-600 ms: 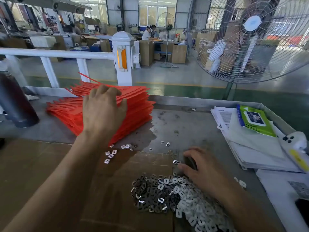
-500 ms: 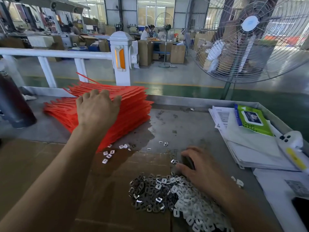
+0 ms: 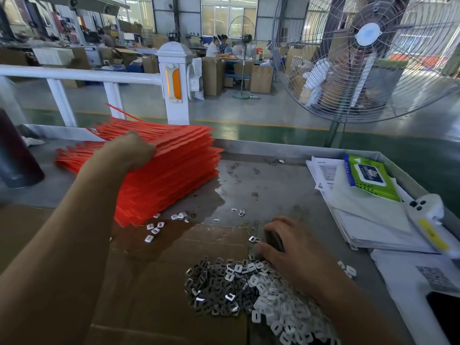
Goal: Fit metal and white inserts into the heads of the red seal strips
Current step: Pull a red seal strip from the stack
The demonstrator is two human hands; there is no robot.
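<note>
A tall stack of red seal strips (image 3: 174,168) lies on the metal table at the left. My left hand (image 3: 129,151) grips the top layers of that stack, fingers curled over their near edge. On brown cardboard (image 3: 149,282) in front of me lies a heap of metal inserts (image 3: 214,287) beside a heap of white inserts (image 3: 281,317). My right hand (image 3: 288,252) rests at the far edge of the heaps, fingers curled round a small dark object (image 3: 273,240). A few loose inserts (image 3: 154,229) lie near the stack.
Papers (image 3: 361,215) with a green wipes pack (image 3: 368,178) and a white tool (image 3: 433,220) fill the right side. A dark cylinder (image 3: 15,155) stands at far left. A white railing (image 3: 82,75) and a large fan (image 3: 368,58) are behind the table.
My left hand has gone from lying flat on the red stack to curling over its top layers, and they are lifted a little. My right hand stays put.
</note>
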